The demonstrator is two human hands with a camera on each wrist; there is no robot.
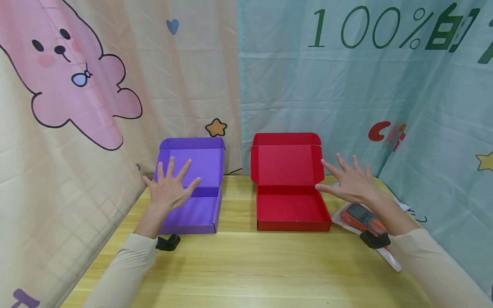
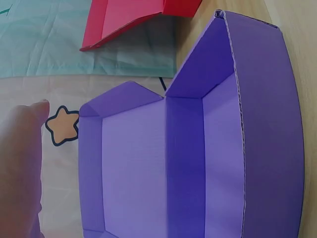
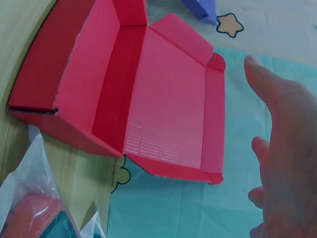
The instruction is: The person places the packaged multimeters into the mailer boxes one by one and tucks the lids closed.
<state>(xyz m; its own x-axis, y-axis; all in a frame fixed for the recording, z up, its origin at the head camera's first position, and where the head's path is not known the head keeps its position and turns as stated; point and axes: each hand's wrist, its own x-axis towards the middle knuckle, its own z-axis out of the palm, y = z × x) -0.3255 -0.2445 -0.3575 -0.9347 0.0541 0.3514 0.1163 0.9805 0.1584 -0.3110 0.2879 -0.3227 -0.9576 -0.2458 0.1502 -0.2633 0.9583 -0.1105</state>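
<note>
Fingers spread wide, my left hand (image 1: 168, 193) hovers in front of the purple box (image 1: 198, 214), whose lid stands raised at the back. My right hand (image 1: 354, 184), also spread and holding nothing, is at the right side of the red box (image 1: 292, 207). That box has its lid up too, and its inside is bare in the head view. Beneath my right forearm lies an orange multimeter (image 1: 360, 215) with a dark screen, inside a clear plastic bag (image 1: 389, 258). The forearm hides part of it. In the right wrist view the bagged multimeter (image 3: 34, 215) shows at the lower left.
Both boxes stand on a light wooden table (image 1: 239, 265). A cream curtain (image 1: 185, 85) with a pink bear hangs behind and at the left; a blue-green curtain (image 1: 292, 94) hangs behind and at the right. A thin dark cord (image 1: 235, 171) shows between the boxes at the back.
</note>
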